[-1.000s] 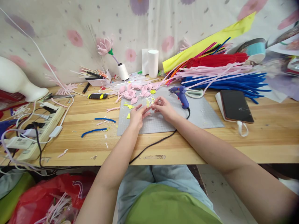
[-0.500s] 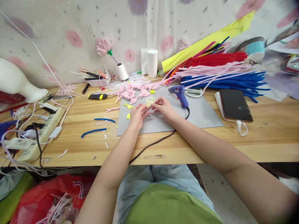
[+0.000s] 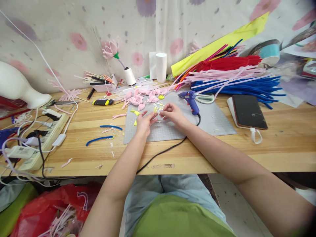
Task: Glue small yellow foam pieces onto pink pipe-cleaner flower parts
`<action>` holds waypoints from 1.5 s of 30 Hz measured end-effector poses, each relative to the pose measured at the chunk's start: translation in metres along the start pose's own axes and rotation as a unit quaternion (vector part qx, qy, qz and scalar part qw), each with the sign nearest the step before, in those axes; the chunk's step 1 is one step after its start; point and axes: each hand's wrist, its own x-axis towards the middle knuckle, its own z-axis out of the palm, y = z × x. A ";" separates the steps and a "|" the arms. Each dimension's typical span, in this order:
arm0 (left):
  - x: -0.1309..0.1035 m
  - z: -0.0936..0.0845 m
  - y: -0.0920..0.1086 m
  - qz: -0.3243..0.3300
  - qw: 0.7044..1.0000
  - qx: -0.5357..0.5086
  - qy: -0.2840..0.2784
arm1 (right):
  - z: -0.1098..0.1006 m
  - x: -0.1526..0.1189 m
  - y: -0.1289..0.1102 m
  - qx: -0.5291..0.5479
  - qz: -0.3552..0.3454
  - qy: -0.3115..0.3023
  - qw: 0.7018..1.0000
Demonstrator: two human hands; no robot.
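Over the grey cutting mat [image 3: 172,131], both hands meet around a small yellow piece [image 3: 155,110]. My left hand [image 3: 145,121] has it at the thumb and fingertips, with the other fingers stretched out. Thin white stems with yellow tips [image 3: 160,106] show just behind the piece; whether they are joined to it I cannot tell. Close on the right, my right hand [image 3: 173,115] pinches thumb and forefinger together, and what lies between them is too small to name. Pink fuzzy petals [image 3: 138,98] lie behind the hands, and yellow scraps [image 3: 135,113] are beside the left one.
A purple glue gun [image 3: 191,101] rests on the mat, its black cord running to the front edge. Scissors [image 3: 204,98], blue pipe cleaners [image 3: 237,87] and a phone [image 3: 249,112] are on the right. Leftward are a utility knife [image 3: 102,102] and a power strip [image 3: 44,141].
My left hand has turned slightly, its fingers a little more stretched. The yellow piece has shifted slightly left and tilted. My right hand stays nearly in place, still pinching.
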 end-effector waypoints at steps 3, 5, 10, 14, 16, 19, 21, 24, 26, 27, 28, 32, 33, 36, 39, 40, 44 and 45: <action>0.001 -0.001 0.001 0.001 1.000 0.009 0.006 | -0.005 0.001 -0.003 0.008 0.009 0.027 1.000; 0.001 -0.002 0.002 0.006 1.000 0.013 0.007 | -0.011 0.003 -0.004 0.009 0.017 0.051 0.999; 0.002 -0.003 -0.001 0.038 0.999 0.037 0.010 | -0.017 0.007 -0.002 -0.016 -0.023 0.053 0.998; 0.000 0.000 -0.004 0.048 0.997 0.060 -0.001 | -0.009 0.006 0.002 -0.111 -0.085 -0.021 0.990; -0.001 0.001 -0.005 0.049 0.997 0.067 0.001 | -0.004 0.006 0.005 -0.152 -0.107 -0.029 0.982; -0.003 0.002 -0.003 0.041 0.997 0.065 -0.004 | 0.000 0.007 0.009 -0.179 -0.119 -0.006 0.977; -0.005 0.003 -0.001 0.031 0.998 0.058 -0.015 | 0.000 0.008 0.010 -0.183 -0.115 0.013 0.976; -0.007 0.003 0.001 0.017 0.999 0.045 -0.023 | -0.002 0.009 0.011 -0.177 -0.105 0.029 0.978; -0.007 0.003 0.001 0.018 0.999 0.038 -0.026 | -0.003 0.009 0.012 -0.168 -0.100 0.028 0.980; -0.006 0.002 0.001 0.023 0.999 0.038 -0.028 | -0.003 0.009 0.011 -0.164 -0.099 0.026 0.981; -0.006 0.002 0.000 0.030 0.998 0.039 -0.030 | -0.003 0.009 0.011 -0.160 -0.098 0.023 0.982; -0.002 0.000 -0.005 0.058 0.996 0.058 -0.032 | -0.001 0.008 0.010 -0.142 -0.095 0.011 0.985; -0.001 0.000 -0.005 0.061 0.996 0.063 -0.029 | 0.000 0.007 0.010 -0.136 -0.095 0.008 0.986; 0.000 0.000 -0.006 0.064 0.995 0.074 -0.018 | 0.000 0.008 0.011 -0.126 -0.097 0.007 0.987; 0.000 0.001 -0.005 0.065 0.995 0.079 -0.017 | 0.000 0.010 0.014 -0.115 -0.093 0.009 0.989; 0.001 0.001 -0.005 0.067 0.995 0.078 -0.015 | 0.001 0.011 0.014 -0.109 -0.089 0.008 0.990; 0.004 0.000 -0.004 0.076 0.995 0.060 0.008 | -0.001 0.013 0.006 -0.099 -0.086 0.026 0.991; 0.005 -0.001 -0.003 0.076 0.996 0.052 0.015 | -0.005 0.013 -0.001 -0.105 -0.095 0.036 0.989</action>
